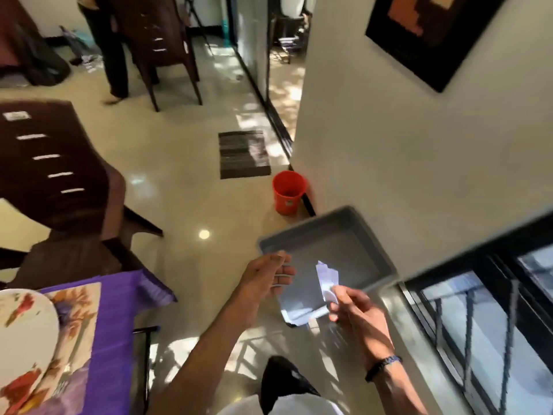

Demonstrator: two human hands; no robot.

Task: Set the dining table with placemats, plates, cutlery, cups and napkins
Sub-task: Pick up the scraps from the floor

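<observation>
My left hand (pixel 266 278) grips the left rim of a grey tray (pixel 353 235) that is tilted in front of the wall. My right hand (pixel 351 305) pinches a small folded white napkin (pixel 327 278) over the tray's near end. At the bottom left is the corner of the dining table under a purple cloth (pixel 116 319). On it lies a floral placemat (pixel 80 298) with a white floral plate (pixel 24 333), and a fork (pixel 64 381) lies beside the plate.
A brown chair (pixel 68 187) stands by the table and another chair (pixel 161 40) farther back, next to a standing person (pixel 110 49). A red bucket (pixel 288 191) and a striped doormat (pixel 244 154) are on the floor by the wall. A barred window (pixel 484 319) is at the right.
</observation>
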